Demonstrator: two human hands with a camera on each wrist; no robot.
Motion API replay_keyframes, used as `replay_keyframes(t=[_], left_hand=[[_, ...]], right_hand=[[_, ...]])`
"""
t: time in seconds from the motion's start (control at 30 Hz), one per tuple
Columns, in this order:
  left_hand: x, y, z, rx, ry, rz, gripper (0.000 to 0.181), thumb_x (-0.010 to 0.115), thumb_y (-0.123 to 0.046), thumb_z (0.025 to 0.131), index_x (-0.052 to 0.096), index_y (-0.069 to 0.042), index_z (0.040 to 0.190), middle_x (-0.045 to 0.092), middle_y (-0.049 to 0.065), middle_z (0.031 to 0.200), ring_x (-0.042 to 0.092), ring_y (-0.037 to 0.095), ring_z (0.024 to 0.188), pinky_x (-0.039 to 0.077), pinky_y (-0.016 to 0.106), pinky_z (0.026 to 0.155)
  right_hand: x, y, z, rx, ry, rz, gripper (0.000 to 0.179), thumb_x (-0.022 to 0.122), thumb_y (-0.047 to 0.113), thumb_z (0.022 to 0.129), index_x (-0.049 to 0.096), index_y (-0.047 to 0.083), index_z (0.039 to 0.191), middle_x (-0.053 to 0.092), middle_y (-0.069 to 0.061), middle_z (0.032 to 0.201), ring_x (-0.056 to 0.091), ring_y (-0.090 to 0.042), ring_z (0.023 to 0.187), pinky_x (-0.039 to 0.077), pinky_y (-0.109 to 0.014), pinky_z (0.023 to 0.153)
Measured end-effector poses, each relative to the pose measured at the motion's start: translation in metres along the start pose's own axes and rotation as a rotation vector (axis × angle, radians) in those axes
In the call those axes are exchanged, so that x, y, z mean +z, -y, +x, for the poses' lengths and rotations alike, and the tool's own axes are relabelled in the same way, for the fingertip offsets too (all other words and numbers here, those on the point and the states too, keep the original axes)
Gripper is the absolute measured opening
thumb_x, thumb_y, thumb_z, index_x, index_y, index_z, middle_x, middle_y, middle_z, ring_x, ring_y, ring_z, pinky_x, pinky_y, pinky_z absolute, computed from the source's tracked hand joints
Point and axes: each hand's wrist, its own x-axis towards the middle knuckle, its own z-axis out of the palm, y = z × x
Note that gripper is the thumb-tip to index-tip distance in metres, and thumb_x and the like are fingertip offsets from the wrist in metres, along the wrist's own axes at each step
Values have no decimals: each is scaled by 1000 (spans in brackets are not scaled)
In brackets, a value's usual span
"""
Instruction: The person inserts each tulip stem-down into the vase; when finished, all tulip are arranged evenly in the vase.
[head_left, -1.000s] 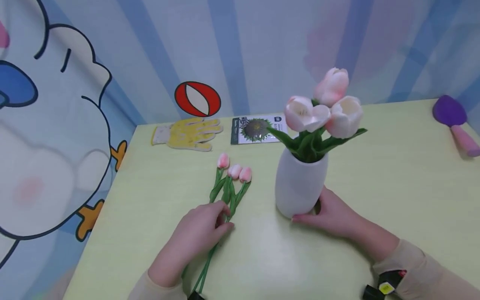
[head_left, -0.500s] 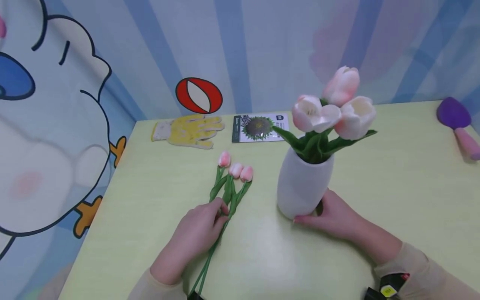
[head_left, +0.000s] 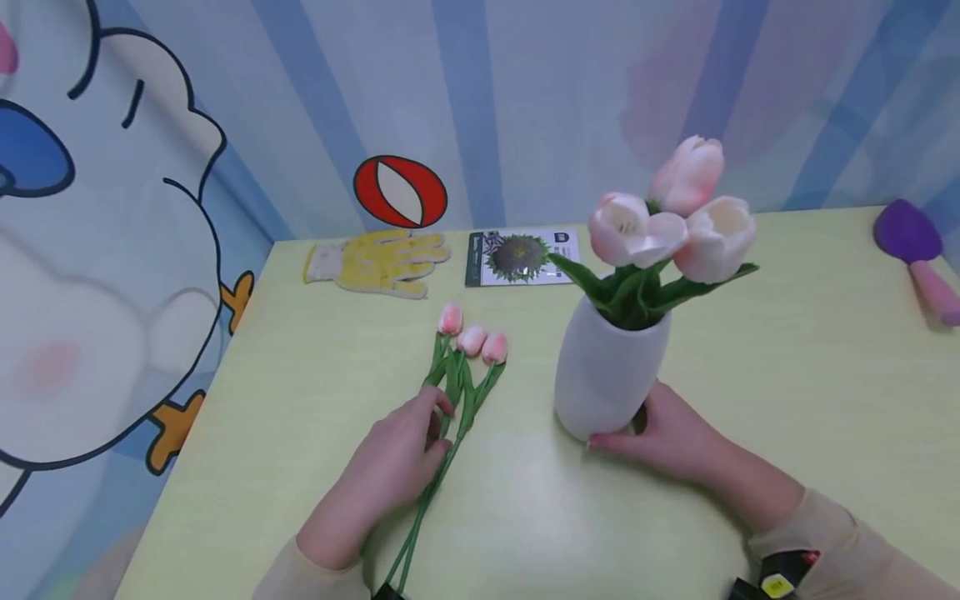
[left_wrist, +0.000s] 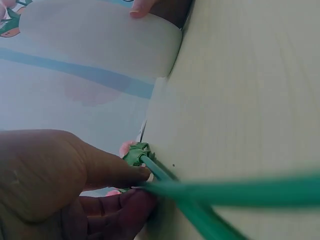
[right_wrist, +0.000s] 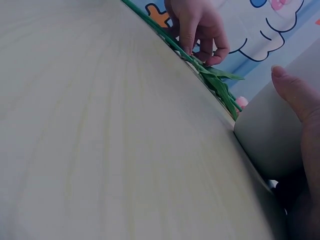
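My left hand (head_left: 393, 454) is over the loose pink tulips (head_left: 493, 347) lying on the table. In the left wrist view its thumb and fingertips pinch a green tulip stem (left_wrist: 240, 192). Other stems lie alongside and run toward the near edge. My right hand (head_left: 678, 437) grips the lower part of a white vase (head_left: 609, 367), thumb at the front of the base and the other fingers hidden behind it. The vase leans slightly to the right. Three larger pale pink tulips (head_left: 633, 233) with dark green leaves stand in it. In the right wrist view my right thumb (right_wrist: 292, 92) lies against the vase.
At the back of the pale yellow table (head_left: 300, 367) lie a yellow and white glove (head_left: 386, 262) and a flat printed packet (head_left: 521, 257). A purple trowel (head_left: 909, 229) with a pink handle is at the far right. Cartoon-printed wall panels (head_left: 525, 108) border the back and left.
My left hand shifts slightly along the stems toward the flower heads, and its fingers part a little from the thumb. My right hand stays on the vase base. The view shifts slightly.
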Motion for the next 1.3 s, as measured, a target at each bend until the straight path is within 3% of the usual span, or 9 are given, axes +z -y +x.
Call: replay_keyframes(t=[0.2,0.57,0.83,1.03,1.3], left_hand=[[-3,0,0,-13,19,-66,35,74,-7,93,55,-17,120,57,-6,74,53,11,61,47,29,59],[-11,-3,-2,-37,-46,-130,33,74,-10,95,55,-20,120,57,-6,75,53,11,60,47,26,55],[-13,-4,-2,-2,-41,-156,41,72,-5,95,51,-16,128,57,-3,78,52,11,61,47,26,54],[-14,-7,-1,5,-48,-182,48,71,-2,95,49,-17,135,58,-3,80,54,12,60,49,26,54],[-13,-12,-8,19,-63,-287,51,68,1,95,48,-19,138,59,-3,82,59,11,62,53,27,54]], right_hand=[[-1,0,0,-3,1,11,74,90,31,82,49,23,143,62,5,136,56,-14,126,44,-28,110],[-1,1,0,11,5,21,77,91,32,81,47,22,144,61,5,137,57,-17,127,44,-29,110],[0,-1,0,21,3,20,81,91,33,80,46,21,146,60,4,139,56,-19,129,44,-47,112],[0,0,3,19,-7,15,81,92,33,79,46,21,145,60,4,138,56,-19,129,45,-44,112],[3,2,0,39,-8,14,81,90,35,81,45,19,145,61,0,139,56,-21,129,45,-39,111]])
